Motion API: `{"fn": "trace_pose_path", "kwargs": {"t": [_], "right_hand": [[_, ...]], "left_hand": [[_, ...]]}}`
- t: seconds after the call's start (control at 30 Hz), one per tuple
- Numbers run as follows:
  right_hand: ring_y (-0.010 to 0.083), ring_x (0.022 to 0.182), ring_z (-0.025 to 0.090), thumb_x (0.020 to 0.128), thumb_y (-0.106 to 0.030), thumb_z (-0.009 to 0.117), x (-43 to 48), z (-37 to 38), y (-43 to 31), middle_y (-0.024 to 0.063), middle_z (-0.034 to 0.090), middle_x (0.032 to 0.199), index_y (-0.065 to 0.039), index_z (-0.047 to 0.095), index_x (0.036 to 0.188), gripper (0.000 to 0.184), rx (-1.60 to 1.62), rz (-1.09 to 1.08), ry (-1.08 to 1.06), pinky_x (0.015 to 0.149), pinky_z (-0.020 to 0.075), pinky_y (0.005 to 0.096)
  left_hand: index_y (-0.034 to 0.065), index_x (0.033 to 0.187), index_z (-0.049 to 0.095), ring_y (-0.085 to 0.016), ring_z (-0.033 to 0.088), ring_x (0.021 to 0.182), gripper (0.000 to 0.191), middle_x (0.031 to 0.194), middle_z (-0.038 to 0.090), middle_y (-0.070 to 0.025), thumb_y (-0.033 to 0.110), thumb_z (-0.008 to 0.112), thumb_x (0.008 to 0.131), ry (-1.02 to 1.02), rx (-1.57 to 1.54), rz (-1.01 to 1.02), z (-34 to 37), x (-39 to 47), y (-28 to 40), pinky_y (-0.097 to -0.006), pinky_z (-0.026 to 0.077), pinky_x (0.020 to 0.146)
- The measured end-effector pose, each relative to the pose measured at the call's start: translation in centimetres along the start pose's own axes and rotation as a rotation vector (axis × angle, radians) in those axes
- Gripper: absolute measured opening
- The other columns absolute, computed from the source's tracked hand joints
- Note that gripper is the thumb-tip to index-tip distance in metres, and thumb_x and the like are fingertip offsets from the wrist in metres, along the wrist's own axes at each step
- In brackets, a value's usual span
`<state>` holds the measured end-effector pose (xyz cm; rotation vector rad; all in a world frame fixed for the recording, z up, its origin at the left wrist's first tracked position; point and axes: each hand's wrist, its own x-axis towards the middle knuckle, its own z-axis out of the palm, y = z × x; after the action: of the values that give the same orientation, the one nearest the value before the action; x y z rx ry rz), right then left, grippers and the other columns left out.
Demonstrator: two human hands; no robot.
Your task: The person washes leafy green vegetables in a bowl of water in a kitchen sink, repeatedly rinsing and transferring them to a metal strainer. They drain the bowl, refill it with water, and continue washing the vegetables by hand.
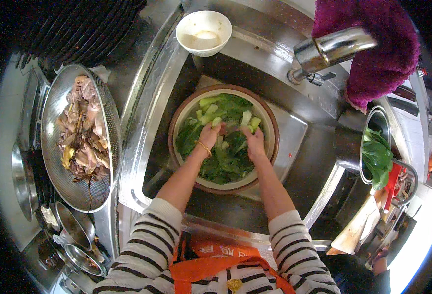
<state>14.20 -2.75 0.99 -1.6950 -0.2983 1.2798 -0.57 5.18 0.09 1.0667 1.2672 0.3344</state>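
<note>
A round brown-rimmed basin [225,88] stands in the stainless steel sink, filled with water and leafy greens [221,167]. Both hands reach into it. My left hand [209,136], with a gold bracelet at the wrist, pinches a pale green stalk [216,121] over the middle of the basin. On the right side of the basin, my right hand [254,142] grips several cut stalks [251,121] between thumb and fingers. Some fingertips are hidden by the stalks and the water.
A white bowl [204,33] sits on the sink's back ledge, left of the faucet [330,49] draped with a purple towel [388,55]. A perforated metal colander [50,121] with cooked meat pieces [85,139] lies left. Right stands a container with leaves [377,158].
</note>
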Motion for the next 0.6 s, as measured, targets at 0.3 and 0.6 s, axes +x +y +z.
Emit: {"fn": "trace_pose_path", "kwargs": {"t": [0.3, 0.6], "right_hand": [[0.0155, 0.096, 0.054, 0.083, -0.027, 0.064, -5.0, 0.5, -6.7, 0.0061, 0.061, 0.105, -0.002, 0.057, 0.114, 0.040, 0.340, 0.181, -0.301, 0.087, 0.0413, 0.0295], [0.0206, 0.082, 0.060, 0.087, -0.008, 0.055, -2.1, -0.8, -2.7, 0.0114, 0.062, 0.092, -0.003, 0.047, 0.118, 0.032, 0.063, 0.039, -0.060, 0.075, 0.0488, 0.0364]], "left_hand": [[0.0048, 0.109, 0.061, -0.008, 0.054, 0.074, 0.033, 0.089, 0.059, 0.0025, 0.031, 0.057, 0.091, -0.166, -0.569, 0.087, 1.3, -3.2, 6.3, -0.0223, 0.043, 0.064], [0.0020, 0.105, 0.062, -0.021, 0.064, 0.079, 0.024, 0.091, 0.068, -0.0102, 0.020, 0.058, 0.089, 0.208, -0.034, 0.397, -0.7, -0.9, 4.3, -0.0328, 0.050, 0.070]]}}
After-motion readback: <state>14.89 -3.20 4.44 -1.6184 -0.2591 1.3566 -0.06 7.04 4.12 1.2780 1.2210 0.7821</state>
